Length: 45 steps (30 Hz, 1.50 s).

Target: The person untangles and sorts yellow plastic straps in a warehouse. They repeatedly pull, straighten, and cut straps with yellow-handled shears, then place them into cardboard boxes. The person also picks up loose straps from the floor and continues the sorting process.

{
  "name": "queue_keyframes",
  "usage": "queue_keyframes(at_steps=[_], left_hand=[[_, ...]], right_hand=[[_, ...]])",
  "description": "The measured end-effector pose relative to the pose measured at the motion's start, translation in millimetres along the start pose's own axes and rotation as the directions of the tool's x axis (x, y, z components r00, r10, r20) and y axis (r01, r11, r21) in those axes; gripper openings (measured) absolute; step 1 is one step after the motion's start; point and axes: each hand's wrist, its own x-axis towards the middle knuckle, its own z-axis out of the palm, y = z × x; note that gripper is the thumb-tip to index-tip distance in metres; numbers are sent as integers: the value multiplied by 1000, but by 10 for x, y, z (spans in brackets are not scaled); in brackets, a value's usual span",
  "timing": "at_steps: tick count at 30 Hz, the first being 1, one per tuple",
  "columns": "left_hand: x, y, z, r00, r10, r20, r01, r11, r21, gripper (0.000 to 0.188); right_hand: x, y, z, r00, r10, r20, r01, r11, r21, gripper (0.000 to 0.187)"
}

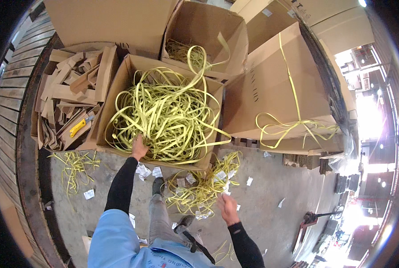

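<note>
My left hand (139,148) reaches over the near wall of a cardboard box (105,134) and touches the heap of yellow strapping (172,114) inside it. Its fingertips are partly lost among the loops, so their grip is unclear. The strapping rises above the rim, and one long loop stands up toward the box behind. Lower and to the right, my right hand (227,209) hangs in the air with its fingers curled in and nothing visible in them. Beneath and beside it, a tangle of yellow straps (195,192) mixed with white paper scraps lies on the floor.
On the left, a box of cardboard scraps (76,85) holds a yellow cutter (79,127). Another box (228,35) with some strapping stands behind. A tall carton (280,85) with a strap around it is at right. Loose straps (76,172) and papers litter the concrete floor.
</note>
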Motion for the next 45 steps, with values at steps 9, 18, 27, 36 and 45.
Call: queue_keyframes(at_steps=[9,18,27,36,45], left_hand=[[-830,1219,-1171,566,214,-796,-522,841,-145,39],[1032,1970,-618,677,541,-499,-439,841,316,67],[1174,164,1166,857,334,393,-504,708,496,78],[1733,70,1401,849,5,528,-457,506,731,60],[1680,574,311,914,188,360,-364,775,517,57]], right_hand=[[1151,-999,-102,706,-706,-55,555,599,-577,53],[2413,-1357,2045,480,-749,457,691,1,-723,82],[2336,525,1932,743,25,669,668,-106,-737,67],[1655,-46,1368,588,-566,578,807,464,-366,38],[1469,1841,-604,937,-320,-137,297,940,-167,25]])
